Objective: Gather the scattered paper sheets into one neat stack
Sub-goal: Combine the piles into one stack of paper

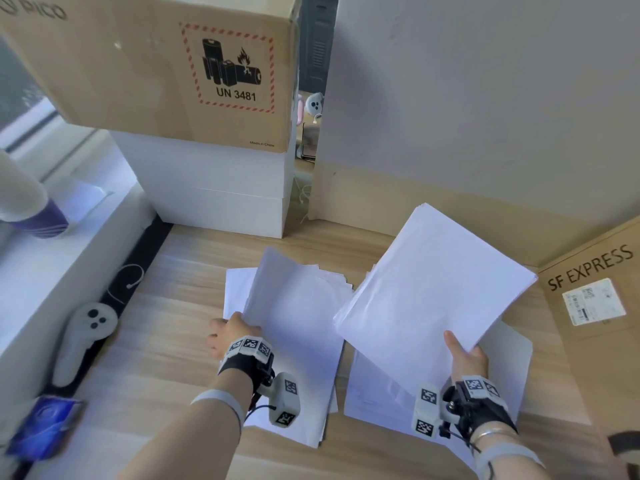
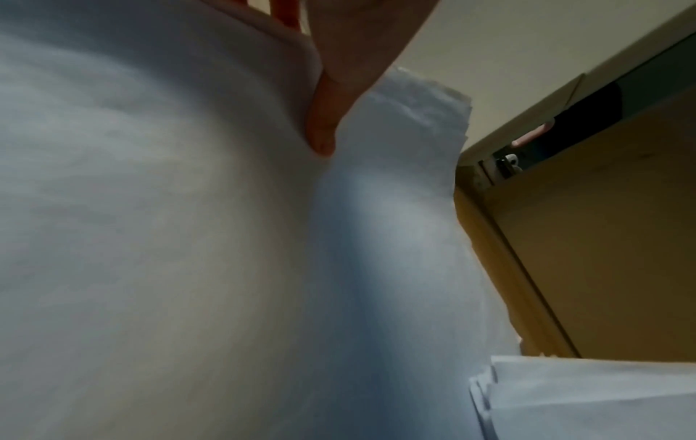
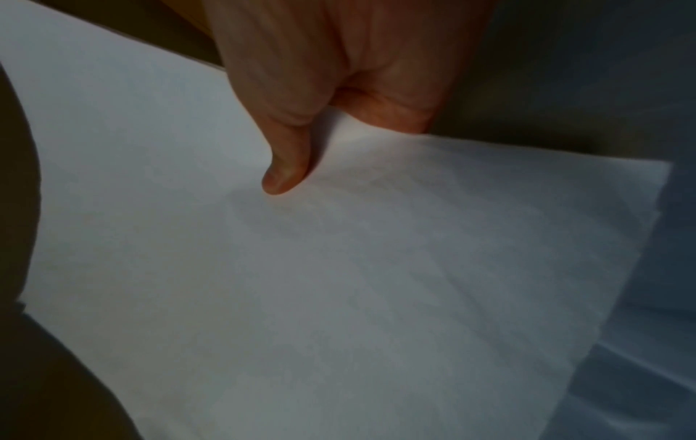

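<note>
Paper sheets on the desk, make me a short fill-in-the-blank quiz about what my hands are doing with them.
1. The right hand holds a bundle lifted off the ____.
2. The left hand lifts sheets from the ____ pile.
3. The box at right reads SF ____.

Missing: desk; left; EXPRESS

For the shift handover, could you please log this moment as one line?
right hand: holds raised sheaf | left hand: lifts sheets off left pile | loose sheets on desk | stack: unfinished
</note>
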Available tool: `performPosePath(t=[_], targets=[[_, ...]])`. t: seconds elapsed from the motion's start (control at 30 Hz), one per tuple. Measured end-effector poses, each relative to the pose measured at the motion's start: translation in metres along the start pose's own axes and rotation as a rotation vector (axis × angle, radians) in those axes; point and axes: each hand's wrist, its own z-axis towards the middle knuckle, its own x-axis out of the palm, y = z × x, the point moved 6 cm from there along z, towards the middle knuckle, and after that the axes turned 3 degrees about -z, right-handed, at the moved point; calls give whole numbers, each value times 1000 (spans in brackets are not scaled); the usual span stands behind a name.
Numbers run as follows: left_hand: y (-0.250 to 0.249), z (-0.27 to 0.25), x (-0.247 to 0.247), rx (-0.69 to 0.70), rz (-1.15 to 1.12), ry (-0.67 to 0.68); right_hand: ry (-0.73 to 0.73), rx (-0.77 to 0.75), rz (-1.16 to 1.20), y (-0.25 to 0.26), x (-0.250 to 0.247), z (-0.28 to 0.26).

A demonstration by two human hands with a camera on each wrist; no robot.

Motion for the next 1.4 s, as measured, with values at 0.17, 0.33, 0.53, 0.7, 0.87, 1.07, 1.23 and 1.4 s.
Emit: performPosePath(t=[0.17,0.33,0.53,0.7,0.87,1.07,1.23,1.4], targets=[[6,-7,6,23,6,-34,23,12,-15,-9,4,2],[-8,-4,4,189,-188,53,32,22,5,-10,-4,2],[-27,-10,-9,298,-414,136,11,30,-36,-12,-15,7],[-52,-8,-23,375,-478,231,-45,46,-41,-10,-26,6],[-75,-6,-44,476,-750,287,-163,51,4,-7,-39,9],[-102,-19,-29,484,-762,398,-85,45,87,6,-19,-1],[-120,-51,16,461,-454,545,151,142,71,18,37,-25],[-120,-57,27,443,-441,468,293,43,-80,20,64,-31]])
